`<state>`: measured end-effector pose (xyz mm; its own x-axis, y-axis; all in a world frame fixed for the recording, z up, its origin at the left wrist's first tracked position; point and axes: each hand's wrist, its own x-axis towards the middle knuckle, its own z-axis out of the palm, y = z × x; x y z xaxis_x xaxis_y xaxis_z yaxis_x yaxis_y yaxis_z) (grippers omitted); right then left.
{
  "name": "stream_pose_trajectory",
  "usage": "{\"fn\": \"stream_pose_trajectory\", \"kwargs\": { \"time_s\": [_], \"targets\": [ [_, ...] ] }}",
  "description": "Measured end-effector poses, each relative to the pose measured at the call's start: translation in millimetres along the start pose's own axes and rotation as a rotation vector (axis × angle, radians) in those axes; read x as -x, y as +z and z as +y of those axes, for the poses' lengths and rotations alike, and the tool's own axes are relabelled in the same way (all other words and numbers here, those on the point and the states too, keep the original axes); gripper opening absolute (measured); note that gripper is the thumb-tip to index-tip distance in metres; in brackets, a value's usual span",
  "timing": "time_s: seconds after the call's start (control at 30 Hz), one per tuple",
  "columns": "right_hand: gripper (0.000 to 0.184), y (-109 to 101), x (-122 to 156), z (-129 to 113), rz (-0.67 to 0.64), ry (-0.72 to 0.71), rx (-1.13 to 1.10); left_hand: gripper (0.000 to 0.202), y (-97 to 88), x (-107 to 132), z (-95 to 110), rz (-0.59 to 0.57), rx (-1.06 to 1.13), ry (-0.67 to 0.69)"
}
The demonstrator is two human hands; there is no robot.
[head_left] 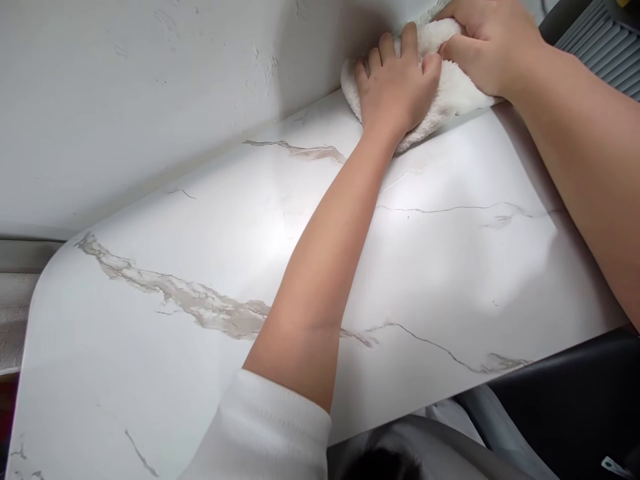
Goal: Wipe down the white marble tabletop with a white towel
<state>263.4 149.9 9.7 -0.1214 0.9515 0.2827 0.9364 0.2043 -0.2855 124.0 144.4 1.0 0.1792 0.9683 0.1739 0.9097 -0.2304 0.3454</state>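
Note:
A fluffy white cloth [453,93] lies bunched at the far edge of a white marble-patterned tabletop [210,267], against the wall. My left hand [395,83] presses flat on the cloth's left part, fingers stretched toward the wall. My right hand [487,43] grips the cloth's upper right part, fingers curled into it. Both arms reach far across the table. Part of the cloth is hidden under the two hands.
A white textured wall [150,87] rises right behind the table. A grey ribbed object [605,40] sits at the top right. The table's rounded left corner [40,280] meets a ledge. Dark seating [575,407] shows below the near edge.

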Motion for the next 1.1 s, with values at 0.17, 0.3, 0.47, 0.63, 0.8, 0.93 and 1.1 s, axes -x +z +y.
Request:
{"fn": "stream_pose_trajectory", "kwargs": {
  "time_s": [0.17, 0.3, 0.47, 0.63, 0.8, 0.93, 1.1],
  "targets": [
    [0.042, 0.4, -1.0, 3.7, -0.021, -0.013, 0.031, 0.054, 1.3, 4.9, 3.5, 0.017, -0.031, 0.003],
    [0.044, -1.3, 4.7, 9.1, -0.060, -0.023, 0.039, 0.047, 2.5, 16.1, 11.8, 0.044, -0.052, -0.009],
    [0.048, -12.0, 32.9, 20.5, -0.066, 0.049, 0.101, 0.045, 5.6, 38.8, 29.0, 0.025, 0.009, 0.033],
    [0.051, -24.7, 79.6, 37.4, -0.019, -0.038, 0.057, 0.043, 5.2, 75.0, 48.0, 0.028, 0.020, 0.112],
    [0.052, -38.1, 132.0, 47.3, -0.014, -0.056, 0.088, 0.044, 1.9, 121.2, 65.2, -0.026, 0.063, 0.186],
    [0.052, -53.7, 180.3, 42.5, -0.003, -0.049, 0.116, 0.042, 1.4, 158.3, 79.1, -0.036, 0.075, 0.222],
    [0.054, -65.4, 234.4, 30.4, 0.082, -0.039, 0.139, 0.043, -1.9, 197.1, 89.3, 0.039, -0.014, 0.309]
  ]
}}
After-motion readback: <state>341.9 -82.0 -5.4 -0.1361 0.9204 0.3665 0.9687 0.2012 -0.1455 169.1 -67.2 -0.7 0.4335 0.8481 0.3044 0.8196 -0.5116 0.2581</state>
